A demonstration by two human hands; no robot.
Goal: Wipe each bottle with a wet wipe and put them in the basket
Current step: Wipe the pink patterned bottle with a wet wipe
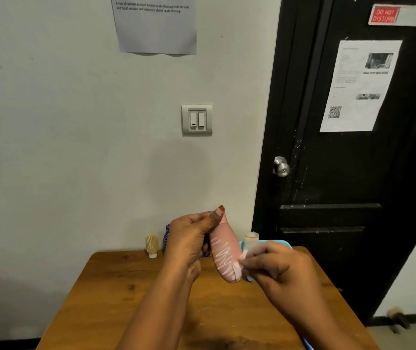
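— What do the hands have?
— The left hand (189, 238) grips a pink tube (224, 251) by its upper end, above the table (126, 299). The right hand (277, 266) pinches a white wet wipe (243, 255) against the tube's lower end.
— And beyond them?
— A turquoise basket (285, 243) sits just behind the right hand, with a clear bottle (251, 239) at its rim. A beige bottle (152, 245) stands near the wall.
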